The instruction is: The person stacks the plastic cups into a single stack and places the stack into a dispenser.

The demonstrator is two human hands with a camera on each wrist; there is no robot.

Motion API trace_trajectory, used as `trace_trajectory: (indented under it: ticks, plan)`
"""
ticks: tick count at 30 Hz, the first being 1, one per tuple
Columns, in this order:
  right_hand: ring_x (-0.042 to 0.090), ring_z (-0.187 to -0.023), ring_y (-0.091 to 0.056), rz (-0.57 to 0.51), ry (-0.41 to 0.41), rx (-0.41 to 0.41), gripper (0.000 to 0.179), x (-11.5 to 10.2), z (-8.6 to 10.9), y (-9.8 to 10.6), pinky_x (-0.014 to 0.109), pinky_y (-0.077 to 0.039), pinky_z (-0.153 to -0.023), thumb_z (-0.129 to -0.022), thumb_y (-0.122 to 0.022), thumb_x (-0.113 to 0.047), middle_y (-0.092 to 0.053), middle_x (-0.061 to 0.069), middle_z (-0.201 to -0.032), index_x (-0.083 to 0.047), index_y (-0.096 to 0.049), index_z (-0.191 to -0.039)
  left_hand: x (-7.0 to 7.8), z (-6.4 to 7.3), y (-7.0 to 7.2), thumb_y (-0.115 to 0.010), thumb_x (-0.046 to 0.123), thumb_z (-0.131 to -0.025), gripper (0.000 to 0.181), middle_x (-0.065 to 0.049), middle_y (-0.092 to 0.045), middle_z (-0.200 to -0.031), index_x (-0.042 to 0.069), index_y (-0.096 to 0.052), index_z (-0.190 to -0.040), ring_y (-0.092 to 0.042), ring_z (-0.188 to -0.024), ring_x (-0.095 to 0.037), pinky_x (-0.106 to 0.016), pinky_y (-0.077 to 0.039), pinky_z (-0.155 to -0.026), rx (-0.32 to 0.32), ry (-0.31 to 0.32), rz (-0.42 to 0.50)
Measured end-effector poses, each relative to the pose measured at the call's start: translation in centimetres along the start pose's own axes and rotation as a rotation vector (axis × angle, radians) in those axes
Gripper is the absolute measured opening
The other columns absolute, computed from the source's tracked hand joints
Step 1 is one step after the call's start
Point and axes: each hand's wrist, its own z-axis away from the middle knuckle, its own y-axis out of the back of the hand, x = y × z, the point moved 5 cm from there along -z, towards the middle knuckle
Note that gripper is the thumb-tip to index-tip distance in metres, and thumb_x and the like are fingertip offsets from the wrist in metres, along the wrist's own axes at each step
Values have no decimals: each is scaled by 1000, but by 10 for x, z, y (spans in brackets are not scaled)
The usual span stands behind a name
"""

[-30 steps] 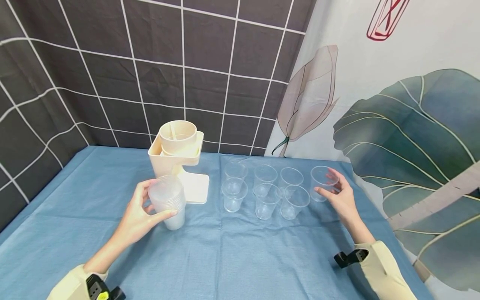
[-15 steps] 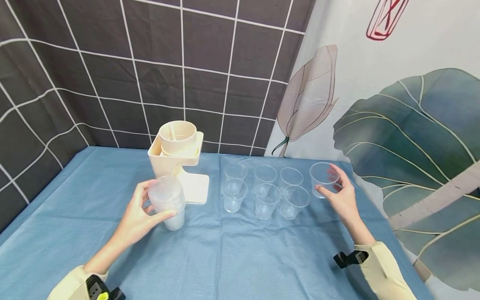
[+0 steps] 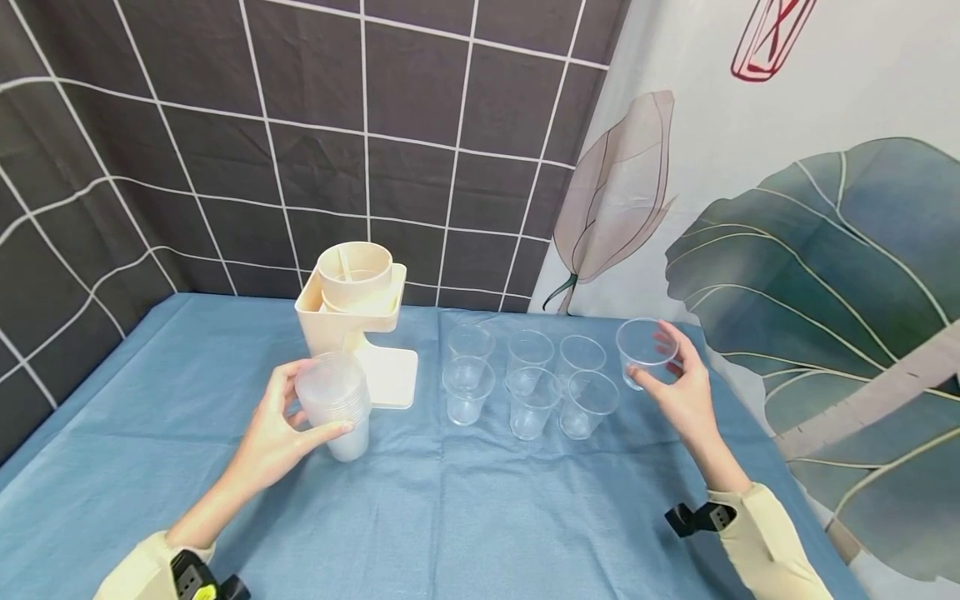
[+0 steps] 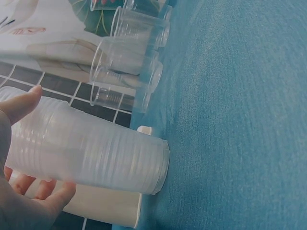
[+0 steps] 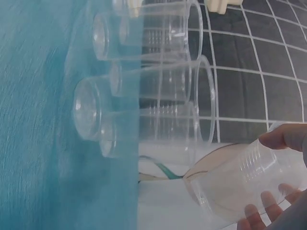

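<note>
My left hand (image 3: 279, 429) grips a stack of nested clear plastic cups (image 3: 333, 400), thumb on the near side and fingers behind. In the left wrist view the stack's base (image 4: 160, 167) meets the blue cloth. At the right, my right hand (image 3: 684, 390) holds a single clear plastic cup (image 3: 647, 346) between thumb and fingers. The right wrist view shows this cup (image 5: 235, 187) tilted, its base off the cloth. Between the hands, several clear plastic cups (image 3: 534, 404) stand upright in two rows, a front one (image 3: 591, 404) closest to the right hand.
Behind the stack stands a cream-coloured holder (image 3: 348, 317) with a round cup-like top and a flat base plate (image 3: 393, 377). Blue cloth (image 3: 480, 517) covers the table. Dark gridded fabric (image 3: 420, 108) hangs at the back, with a leaf-patterned curtain (image 3: 810, 250) to the right.
My right hand has raised its cup slightly and moved it a little away from me, tilting it. The left hand, the stack and the standing cups have not moved.
</note>
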Motion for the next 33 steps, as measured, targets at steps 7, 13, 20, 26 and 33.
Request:
trace_trajectory:
  ticks: [7,13,20,26,33]
  plan:
    - [-2,-112,-46,-3,58,19,73,-14,3,-2,13,-35,-89,-77,-73,1,-54,15,-134,-14,-44,-142,0,0,0,-83,15,-74,83,-9,-49,-133,7,-30,-138,-45,-106,11,-52,-45,-95,2,4,-31]
    - [-7,-112,-44,-16,101,18,74,-24,7,-3,14,-35,-90,-77,-75,1,-54,10,-133,-17,-45,-142,0,0,1,-83,15,-75,84,-12,-48,-135,7,-30,-139,-44,-106,11,-56,-44,-97,-1,13,-19]
    - [-6,-112,-45,-34,129,22,78,-32,8,-7,16,-36,-91,-73,-77,4,-54,8,-132,-15,-45,-142,0,0,1,-83,14,-74,85,-16,-45,-137,7,-29,-139,-46,-114,-1,-62,-41,-98,-8,24,12]
    - [-1,-110,-45,-104,147,20,72,-39,10,-11,23,-36,-91,-73,-76,5,-54,4,-127,-8,-46,-137,0,0,1,-83,14,-74,85,-17,-45,-137,6,-28,-139,-48,-121,-26,-62,-41,-99,-12,30,10]
    - [1,-111,-44,-114,178,1,71,-50,15,-14,18,-36,-90,-74,-76,4,-53,2,-127,-8,-45,-137,0,0,1,-83,15,-75,84,-13,-47,-136,7,-29,-139,-47,-113,2,-55,-45,-97,-4,16,-18]
